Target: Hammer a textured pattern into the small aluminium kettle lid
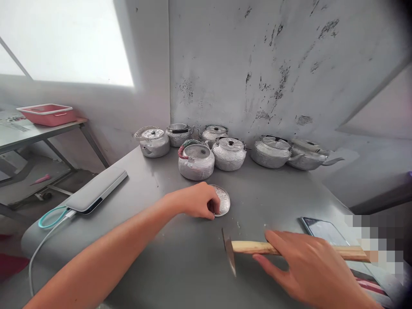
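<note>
My left hand (198,201) reaches across the grey table (167,257), its fingers curled onto the edge of a round hammered metal lid (223,199) lying flat. My right hand (305,266) rests over the wooden handle of a hammer (251,247) at the front right, fingers spread and touching the handle without being wrapped round it. The hammer's metal head (229,256) points toward me. Just beyond the lid stands a lidless kettle (196,161) with a red and green wrapped handle.
Several silver hammered kettles (272,152) line the back wall. A white power bank (96,191) with a teal cable lies at the table's left edge. A phone (325,231) lies at right. A pink tray (48,114) sits on another table at left.
</note>
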A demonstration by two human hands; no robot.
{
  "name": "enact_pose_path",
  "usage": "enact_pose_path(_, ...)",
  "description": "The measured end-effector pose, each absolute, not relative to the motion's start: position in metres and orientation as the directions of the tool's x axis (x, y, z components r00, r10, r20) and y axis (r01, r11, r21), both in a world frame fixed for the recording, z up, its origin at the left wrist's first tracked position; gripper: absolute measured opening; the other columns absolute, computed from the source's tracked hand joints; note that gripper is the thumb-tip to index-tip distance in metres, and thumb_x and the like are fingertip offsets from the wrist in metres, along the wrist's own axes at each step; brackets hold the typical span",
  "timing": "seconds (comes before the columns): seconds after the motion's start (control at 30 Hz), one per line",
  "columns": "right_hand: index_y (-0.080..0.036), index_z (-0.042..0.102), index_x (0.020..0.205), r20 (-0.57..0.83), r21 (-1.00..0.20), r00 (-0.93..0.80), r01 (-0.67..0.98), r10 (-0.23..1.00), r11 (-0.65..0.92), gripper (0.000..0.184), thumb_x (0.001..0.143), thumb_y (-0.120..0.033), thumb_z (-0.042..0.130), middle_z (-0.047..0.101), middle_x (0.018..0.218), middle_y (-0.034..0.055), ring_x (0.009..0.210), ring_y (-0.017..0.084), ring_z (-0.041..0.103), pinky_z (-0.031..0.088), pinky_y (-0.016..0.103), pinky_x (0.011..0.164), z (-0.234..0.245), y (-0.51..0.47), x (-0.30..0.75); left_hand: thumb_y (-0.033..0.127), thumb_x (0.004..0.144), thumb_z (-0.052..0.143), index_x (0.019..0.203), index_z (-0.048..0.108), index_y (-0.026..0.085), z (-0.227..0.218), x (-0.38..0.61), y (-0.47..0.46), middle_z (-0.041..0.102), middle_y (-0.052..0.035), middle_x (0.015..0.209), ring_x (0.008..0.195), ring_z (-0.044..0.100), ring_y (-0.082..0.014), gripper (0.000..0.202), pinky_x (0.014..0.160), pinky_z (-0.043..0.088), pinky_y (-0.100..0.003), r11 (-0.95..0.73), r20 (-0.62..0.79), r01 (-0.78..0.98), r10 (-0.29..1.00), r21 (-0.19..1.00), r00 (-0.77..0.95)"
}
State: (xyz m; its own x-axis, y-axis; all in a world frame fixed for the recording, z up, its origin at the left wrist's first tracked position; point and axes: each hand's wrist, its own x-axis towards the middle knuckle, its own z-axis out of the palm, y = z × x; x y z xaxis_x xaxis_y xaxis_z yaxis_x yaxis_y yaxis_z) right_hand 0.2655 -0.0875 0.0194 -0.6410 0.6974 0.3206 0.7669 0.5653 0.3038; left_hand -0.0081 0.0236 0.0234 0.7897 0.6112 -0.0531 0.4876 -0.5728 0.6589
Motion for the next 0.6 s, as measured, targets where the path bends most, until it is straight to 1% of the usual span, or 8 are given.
enact_pose_path(0.17,-0.026,0.047,0.068,0.275,0.333,-0.681,0.730,0.679,0.597,0.035,0.090,-0.052,0.053,0.054,0.050,-0.0041,0.040,0.017,0.052,0.017,0.030,0.049,0.022,-0.066,0.249,0.014,0.069,0.071,0.083,0.077,0.018,0.026,-0.023,0.029,0.074,0.0006,0.079,0.073,0.067,-0.0133,0.016,0.065,0.048,-0.018,-0.515,-0.122,0.506,0.608,0.692,0.785)
enact_pose_path(0.27,-0.025,0.048,0.069,0.275,0.307,-0.691,0.722,0.668,0.620,0.034,0.090,-0.051,0.054,0.056,0.051,-0.0035,0.042,0.018,0.055,0.019,0.030,0.050,0.011,-0.060,0.248,0.008,0.067,0.069,0.082,0.076,0.018,0.026,-0.026,0.028,0.073,0.0014,0.078,0.073,0.066,-0.0128,0.019,0.065,0.047,-0.018,-0.512,-0.117,0.494,0.602,0.702,0.790)
enact_pose_path(0.37,-0.025,0.049,0.070,0.290,0.282,-0.665,0.746,0.688,0.603,0.035,0.090,-0.054,0.055,0.057,0.051,-0.0030,0.041,0.020,0.057,0.021,0.030,0.050,-0.001,-0.059,0.251,0.005,0.065,0.066,0.081,0.074,0.018,0.026,-0.025,0.026,0.072,0.0017,0.077,0.072,0.065,-0.0122,0.022,0.063,0.047,-0.018,-0.523,-0.094,0.471,0.593,0.711,0.800)
enact_pose_path(0.53,-0.026,0.048,0.068,0.283,0.263,-0.612,0.790,0.738,0.554,0.039,0.091,-0.057,0.052,0.059,0.051,-0.0026,0.041,0.022,0.059,0.020,0.030,0.049,-0.007,-0.058,0.257,0.011,0.069,0.066,0.080,0.070,0.019,0.025,-0.023,0.023,0.070,0.0024,0.077,0.071,0.063,-0.0115,0.014,0.062,0.046,-0.018,-0.531,-0.078,0.472,0.602,0.704,0.795)
enact_pose_path(0.6,-0.026,0.047,0.067,0.275,0.246,-0.611,0.791,0.742,0.560,0.039,0.091,-0.057,0.052,0.059,0.051,-0.0027,0.042,0.022,0.059,0.020,0.029,0.050,-0.007,-0.058,0.257,0.012,0.071,0.066,0.079,0.070,0.019,0.025,-0.023,0.022,0.069,0.0028,0.076,0.070,0.062,-0.0111,0.011,0.062,0.045,-0.018,-0.527,-0.087,0.474,0.599,0.705,0.796)
